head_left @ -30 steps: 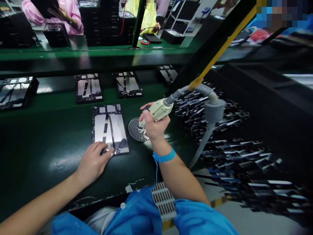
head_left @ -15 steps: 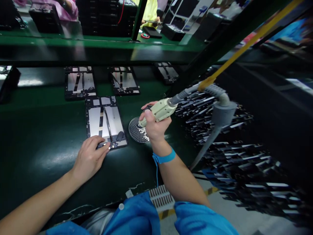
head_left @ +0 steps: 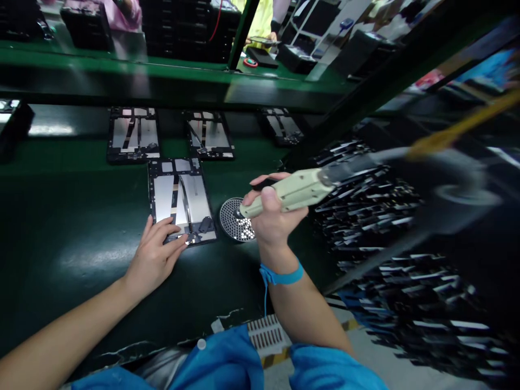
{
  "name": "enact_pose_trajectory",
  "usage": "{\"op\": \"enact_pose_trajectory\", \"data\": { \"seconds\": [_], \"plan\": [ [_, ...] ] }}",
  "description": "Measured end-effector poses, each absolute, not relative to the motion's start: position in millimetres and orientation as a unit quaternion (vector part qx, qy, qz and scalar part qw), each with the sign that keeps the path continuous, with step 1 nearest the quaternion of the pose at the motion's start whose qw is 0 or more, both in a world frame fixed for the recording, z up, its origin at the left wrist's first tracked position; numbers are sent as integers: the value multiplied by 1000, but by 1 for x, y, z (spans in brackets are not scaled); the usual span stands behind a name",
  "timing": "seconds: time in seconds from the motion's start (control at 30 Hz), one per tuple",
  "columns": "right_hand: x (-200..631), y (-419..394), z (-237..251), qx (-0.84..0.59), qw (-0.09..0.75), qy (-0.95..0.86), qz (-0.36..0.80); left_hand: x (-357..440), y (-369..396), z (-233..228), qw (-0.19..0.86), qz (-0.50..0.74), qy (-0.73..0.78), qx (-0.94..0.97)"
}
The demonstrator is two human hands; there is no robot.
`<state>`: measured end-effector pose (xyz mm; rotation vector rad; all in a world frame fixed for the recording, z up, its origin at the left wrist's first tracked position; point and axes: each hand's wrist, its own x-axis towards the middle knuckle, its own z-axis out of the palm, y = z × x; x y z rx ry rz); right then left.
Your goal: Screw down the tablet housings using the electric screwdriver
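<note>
My right hand (head_left: 273, 216) grips a beige electric screwdriver (head_left: 294, 191) that hangs on a grey hose, its tip pointing down-left over a round perforated screw dish (head_left: 235, 219). My left hand (head_left: 156, 254) rests flat with spread fingers on the near edge of an open tablet back frame (head_left: 180, 197) lying on the dark green belt. A blue wrist strap (head_left: 282, 274) circles my right wrist.
Several more tablet frames (head_left: 132, 134) lie further back on the green conveyor (head_left: 60, 162). A stack of dark trays with parts (head_left: 377, 216) fills the right side. A yellow cord (head_left: 459, 127) and black post cross above. Other people work beyond the green shelf (head_left: 122, 59).
My right hand has lifted the screwdriver slightly and swung it more level, to the right. The left hand's fingers have spread on the frame. The view shifted a little.
</note>
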<state>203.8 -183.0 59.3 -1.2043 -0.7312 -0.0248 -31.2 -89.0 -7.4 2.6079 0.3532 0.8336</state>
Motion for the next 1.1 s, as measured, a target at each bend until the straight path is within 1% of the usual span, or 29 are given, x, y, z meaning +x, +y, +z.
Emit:
{"op": "enact_pose_trajectory", "data": {
  "seconds": [0.1,0.2,0.3,0.47,0.63,0.9,1.0,1.1],
  "plan": [
    [174,-184,73,-514,773,-370,39,-29,-88,-6,196,281,131,930],
    [147,-182,74,-492,746,-429,130,-29,-89,-4,194,275,133,932],
    [135,-179,64,-485,725,-458,171,-29,-89,-3,193,273,134,933],
    [135,-176,49,-506,721,-437,182,-29,-89,-5,194,274,134,932],
    [133,-175,49,-490,726,-437,204,-29,-89,-3,194,267,135,934],
    [122,-174,59,-511,685,-499,139,-34,-90,-5,207,263,142,932],
    [116,-171,61,-504,679,-516,136,-36,-87,-9,212,274,130,929],
    [122,-172,64,-506,693,-492,148,-36,-85,-13,209,281,122,929]
  ]
}}
